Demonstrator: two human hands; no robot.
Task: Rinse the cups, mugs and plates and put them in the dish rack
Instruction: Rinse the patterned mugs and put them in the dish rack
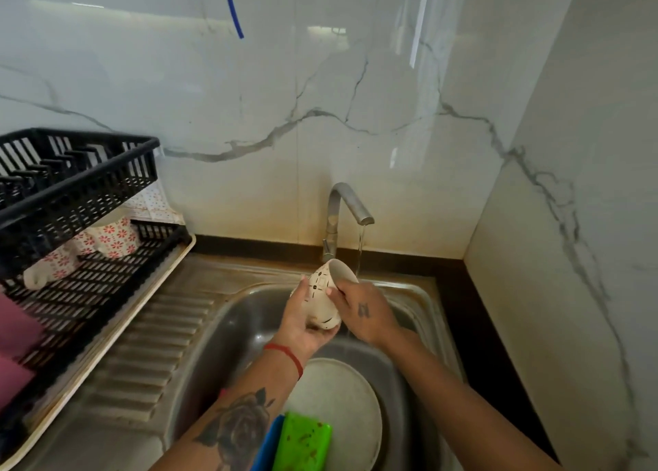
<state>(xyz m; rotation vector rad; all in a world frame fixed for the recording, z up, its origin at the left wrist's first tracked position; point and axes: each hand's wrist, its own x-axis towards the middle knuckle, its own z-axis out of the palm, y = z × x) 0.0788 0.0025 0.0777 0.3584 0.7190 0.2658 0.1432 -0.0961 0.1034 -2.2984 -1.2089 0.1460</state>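
A cream cup (322, 285) with dark markings is held tilted over the steel sink (245, 314), its mouth turned up and to the right, just left of the water stream. My left hand (302, 323) grips it round the base and side. My right hand (366, 310) holds the rim, fingers over the lip. Water runs from the tap (347, 207). A pale round plate (341, 399) lies in the basin below my arms. The black two-tier dish rack (82, 193) stands at the left, with red-flowered cups (114, 237) lying on its lower tier.
A green tray (304, 442) and a blue one (267, 445) lie at the sink's near edge, over the plate. A ribbed steel drainboard (149, 349) lies between rack and basin. Pink items (16, 331) sit at the rack's left end. Marble walls close in behind and on the right.
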